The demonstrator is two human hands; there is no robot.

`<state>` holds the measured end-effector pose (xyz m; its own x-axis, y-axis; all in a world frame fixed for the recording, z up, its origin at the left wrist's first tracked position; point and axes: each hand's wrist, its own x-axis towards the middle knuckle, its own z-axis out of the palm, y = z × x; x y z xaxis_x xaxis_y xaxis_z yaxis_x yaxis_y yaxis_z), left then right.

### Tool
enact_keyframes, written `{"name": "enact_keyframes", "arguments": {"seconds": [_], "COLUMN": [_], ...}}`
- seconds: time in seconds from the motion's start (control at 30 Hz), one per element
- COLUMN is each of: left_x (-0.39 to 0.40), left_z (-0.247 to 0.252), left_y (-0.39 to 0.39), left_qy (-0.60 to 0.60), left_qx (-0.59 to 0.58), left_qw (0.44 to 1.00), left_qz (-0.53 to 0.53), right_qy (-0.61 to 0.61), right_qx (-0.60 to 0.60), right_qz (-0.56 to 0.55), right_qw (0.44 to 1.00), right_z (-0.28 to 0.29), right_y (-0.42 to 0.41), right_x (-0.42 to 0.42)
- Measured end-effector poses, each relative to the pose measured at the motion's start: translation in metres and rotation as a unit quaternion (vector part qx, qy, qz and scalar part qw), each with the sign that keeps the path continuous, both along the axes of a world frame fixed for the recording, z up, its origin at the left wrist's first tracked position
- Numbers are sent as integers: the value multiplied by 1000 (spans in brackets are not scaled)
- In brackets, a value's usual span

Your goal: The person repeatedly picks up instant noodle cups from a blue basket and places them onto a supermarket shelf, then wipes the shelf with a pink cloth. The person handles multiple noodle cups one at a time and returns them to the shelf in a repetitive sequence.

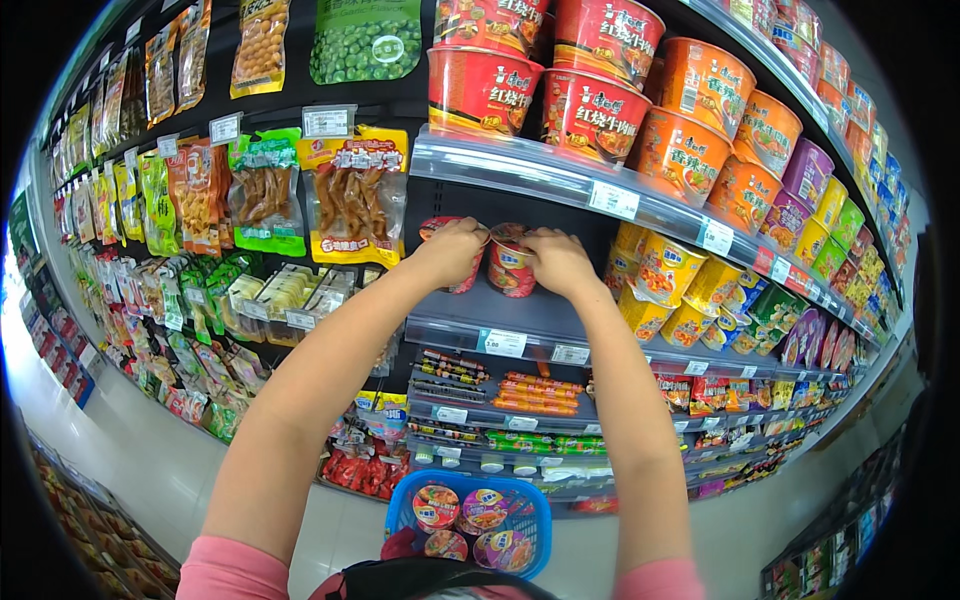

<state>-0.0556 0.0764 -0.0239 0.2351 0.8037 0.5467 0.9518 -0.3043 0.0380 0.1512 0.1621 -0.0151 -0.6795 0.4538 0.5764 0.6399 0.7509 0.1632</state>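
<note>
Both my arms reach forward to a grey store shelf [442,306] below a ledge of large instant noodle tubs. My left hand [452,247] grips a red instant noodle cup [469,279] from above, hiding much of it. Beside it, a second red noodle cup [511,271] stands upright, with the fingers of my right hand [561,259] around its rim and right side. A narrow gap separates the two cups. Yellow noodle cups [664,270] are stacked just right of my right hand.
A blue plastic basket [543,517] holding several noodle cups stands low in front of me. Overhead, a clear shelf edge [517,165] juts out under red tubs [596,112] and orange tubs [682,154]. Hanging snack packs [352,195] flank my left arm. Sausage packs [536,394] lie below.
</note>
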Motion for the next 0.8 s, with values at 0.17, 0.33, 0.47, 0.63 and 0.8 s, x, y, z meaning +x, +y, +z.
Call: {"name": "enact_keyframes", "arguments": {"seconds": [0.17, 0.33, 0.47, 0.63, 0.8], "left_x": [-12, 3, -11, 38, 72], "left_z": [-11, -7, -5, -16, -82], "left_y": [3, -6, -10, -52, -151], "left_qy": [20, 13, 52, -59, -138], "left_qx": [42, 38, 69, 182, 15], "left_qw": [999, 999, 996, 974, 974], "left_qz": [-4, 26, 30, -118, -180], "right_qy": [-47, -18, 17, 148, 165], "right_qx": [-95, -57, -38, 35, -37], "right_qz": [-70, -4, 23, 132, 251], "right_qw": [992, 998, 999, 979, 953], "right_z": [29, 9, 8, -11, -90], "right_y": [-35, -8, -12, -78, -176], "right_x": [-15, -5, -6, 4, 33]}}
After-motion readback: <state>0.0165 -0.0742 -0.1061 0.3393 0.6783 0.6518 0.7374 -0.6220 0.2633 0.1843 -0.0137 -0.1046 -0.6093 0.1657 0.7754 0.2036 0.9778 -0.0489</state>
